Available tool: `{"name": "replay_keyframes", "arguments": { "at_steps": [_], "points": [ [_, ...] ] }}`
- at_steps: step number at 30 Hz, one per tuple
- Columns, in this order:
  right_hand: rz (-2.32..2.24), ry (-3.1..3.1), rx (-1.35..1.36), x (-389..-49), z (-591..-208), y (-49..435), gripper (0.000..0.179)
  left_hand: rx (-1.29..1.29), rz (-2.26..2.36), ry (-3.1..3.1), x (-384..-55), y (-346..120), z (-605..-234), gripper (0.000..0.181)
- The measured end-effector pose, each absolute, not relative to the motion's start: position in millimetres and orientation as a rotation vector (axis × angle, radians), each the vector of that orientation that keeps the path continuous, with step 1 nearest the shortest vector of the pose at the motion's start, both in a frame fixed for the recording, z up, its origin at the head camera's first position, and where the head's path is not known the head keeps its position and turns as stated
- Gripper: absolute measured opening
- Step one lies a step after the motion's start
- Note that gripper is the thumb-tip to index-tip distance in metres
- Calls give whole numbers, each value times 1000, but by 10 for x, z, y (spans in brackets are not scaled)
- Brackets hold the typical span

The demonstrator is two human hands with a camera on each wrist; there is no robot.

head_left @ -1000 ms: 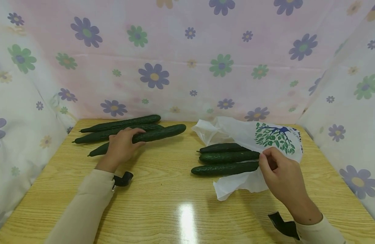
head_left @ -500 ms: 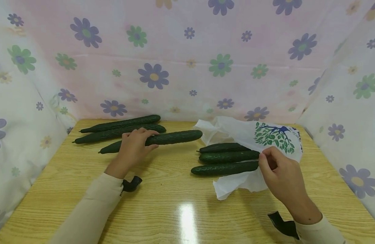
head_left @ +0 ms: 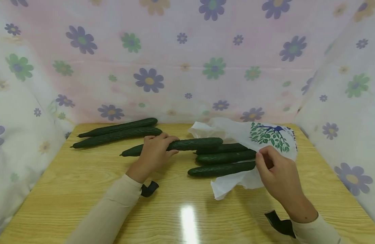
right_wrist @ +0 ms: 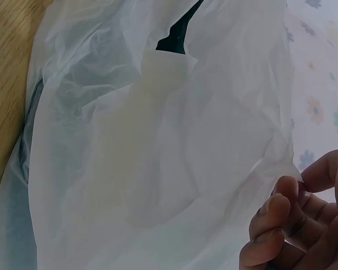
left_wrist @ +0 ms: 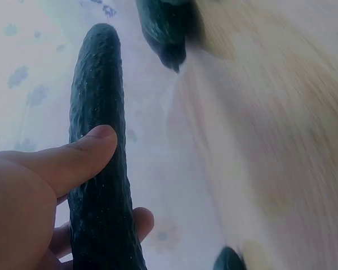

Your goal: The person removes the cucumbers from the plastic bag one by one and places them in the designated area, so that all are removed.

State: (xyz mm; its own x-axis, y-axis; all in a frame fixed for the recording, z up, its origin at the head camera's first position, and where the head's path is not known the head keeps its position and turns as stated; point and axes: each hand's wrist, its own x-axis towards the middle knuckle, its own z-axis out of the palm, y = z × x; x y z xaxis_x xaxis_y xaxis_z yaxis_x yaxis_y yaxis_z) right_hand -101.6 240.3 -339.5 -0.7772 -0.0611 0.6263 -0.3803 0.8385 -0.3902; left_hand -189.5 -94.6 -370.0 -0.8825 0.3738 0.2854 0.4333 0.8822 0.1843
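Observation:
My left hand (head_left: 155,154) grips a long dark green cucumber (head_left: 195,144) around its middle; the left wrist view shows the thumb across the bumpy skin of this cucumber (left_wrist: 98,84). Its rounded end overlaps three more cucumbers (head_left: 224,157) lying at the mouth of a white plastic bag (head_left: 242,130) printed with a green tree. Their right ends are covered by the bag or the hand. My right hand (head_left: 280,173) pinches the bag's edge between thumb and forefinger. From the right wrist, the crumpled bag (right_wrist: 214,140) fills most of the view, with the curled fingers at lower right.
Two further cucumbers (head_left: 117,134) lie side by side at the back left of the wooden table (head_left: 163,217). A flower-patterned cloth (head_left: 175,84) hangs behind the table and along both sides.
My left hand has lifted the cucumber and carried it rightward from beside the other two, so its end now overlaps those at the bag. The right hand keeps its pinch on the bag.

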Motion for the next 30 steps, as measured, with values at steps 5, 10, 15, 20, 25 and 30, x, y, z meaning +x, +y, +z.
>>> {"name": "replay_keyframes", "arguments": {
  "at_steps": [5, 10, 15, 20, 25, 30],
  "points": [
    [680, -2396, 322, -1008, -3387, 2400, 7, -638, -361, -2823, -1908, -797, -3687, 43],
    [672, -2387, 331, -1009, -3394, 2413, 7, -666, -382, -2827, -1934, -620, -3653, 45],
    [679, -2375, 321, -1012, -3385, 2425, 7, -694, -409, -2840, -1979, -426, -3646, 45],
    [688, -2371, 312, -1015, -3364, 2428, 7, -712, -404, -2873, -2038, -241, -3658, 46],
    [697, -2382, 305, -1006, -3360, 2421, 7, -725, -443, -2916, -2100, -64, -3683, 44],
    [702, -2386, 298, -1002, -3366, 2427, 7, -742, -401, -2951, -2147, 102, -3683, 44]
  ]
}}
